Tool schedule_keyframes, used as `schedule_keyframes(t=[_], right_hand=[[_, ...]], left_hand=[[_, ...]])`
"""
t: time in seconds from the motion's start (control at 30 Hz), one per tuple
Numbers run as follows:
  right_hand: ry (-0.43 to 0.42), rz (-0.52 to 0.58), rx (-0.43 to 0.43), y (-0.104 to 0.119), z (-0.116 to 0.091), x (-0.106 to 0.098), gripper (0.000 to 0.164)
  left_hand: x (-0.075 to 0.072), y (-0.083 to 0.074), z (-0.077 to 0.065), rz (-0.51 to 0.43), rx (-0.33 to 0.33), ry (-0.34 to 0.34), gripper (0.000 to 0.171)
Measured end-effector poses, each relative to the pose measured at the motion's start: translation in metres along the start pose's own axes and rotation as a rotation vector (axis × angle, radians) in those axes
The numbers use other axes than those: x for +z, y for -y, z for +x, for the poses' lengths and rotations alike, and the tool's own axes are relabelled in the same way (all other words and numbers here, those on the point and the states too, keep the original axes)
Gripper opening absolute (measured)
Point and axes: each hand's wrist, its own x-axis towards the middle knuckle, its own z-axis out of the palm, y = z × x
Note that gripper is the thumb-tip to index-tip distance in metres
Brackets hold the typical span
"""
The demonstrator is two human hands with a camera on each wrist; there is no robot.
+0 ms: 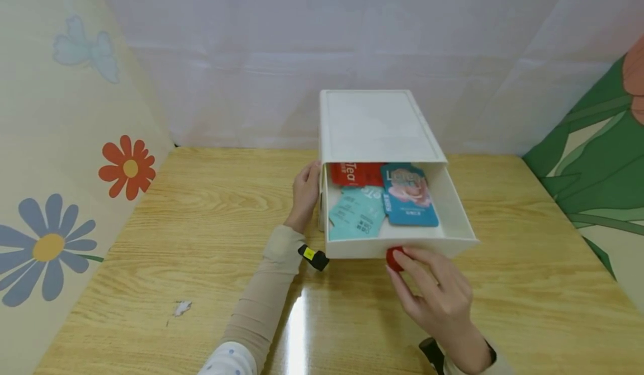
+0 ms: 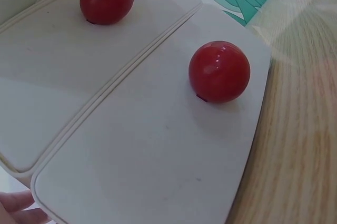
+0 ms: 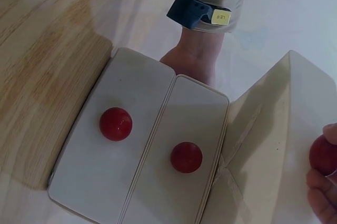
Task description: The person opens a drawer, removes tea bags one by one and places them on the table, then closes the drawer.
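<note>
A white drawer cabinet (image 1: pixel 372 120) stands on the table with its top drawer (image 1: pixel 455 210) pulled out. My right hand (image 1: pixel 443 299) pinches the round red knob (image 1: pixel 396 259) on that drawer's front. Against the cabinet's left side rests my left hand (image 1: pixel 304 193), part of it hidden behind the cabinet. Inside the drawer lie a blue packet (image 1: pixel 410 196) with a pink flower, a light teal packet (image 1: pixel 357 213) and a red packet (image 1: pixel 352 174). Below, in the right wrist view, two closed drawers each carry a red knob (image 3: pixel 186 157).
The wooden table (image 1: pixel 211 224) surrounds the cabinet, with a small torn patch (image 1: pixel 182 308) at its front left. A pale cloth (image 1: pixel 302 56) hangs behind. Flower-painted panels stand at the left (image 1: pixel 50 140) and right (image 1: pixel 604 168).
</note>
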Motion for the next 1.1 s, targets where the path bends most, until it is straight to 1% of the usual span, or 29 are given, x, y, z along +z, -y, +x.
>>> schedule_keyframes(t=[0.2, 0.3, 0.6, 0.8, 0.9, 1.1], right_hand=[[-0.011, -0.028, 0.009, -0.003, -0.002, 0.002, 0.037], [-0.001, -0.039, 0.027, -0.006, -0.004, 0.002, 0.036], [0.010, -0.020, 0.051, -0.011, -0.005, 0.005, 0.034], [0.014, 0.003, 0.058, -0.012, -0.006, 0.005, 0.034], [0.015, 0.006, 0.052, -0.012, -0.008, 0.003, 0.034], [0.025, -0.002, 0.015, -0.008, -0.011, -0.002, 0.033]], left_hand=[[0.004, -0.001, 0.003, 0.013, -0.005, -0.011, 0.047], [0.006, -0.001, 0.006, 0.011, -0.010, -0.013, 0.048], [0.007, -0.001, 0.015, 0.001, -0.004, -0.001, 0.052], [0.008, -0.001, 0.016, -0.003, -0.005, -0.002, 0.053], [0.008, -0.001, 0.015, -0.001, -0.005, -0.007, 0.053], [0.009, -0.001, 0.015, 0.001, 0.007, -0.033, 0.051]])
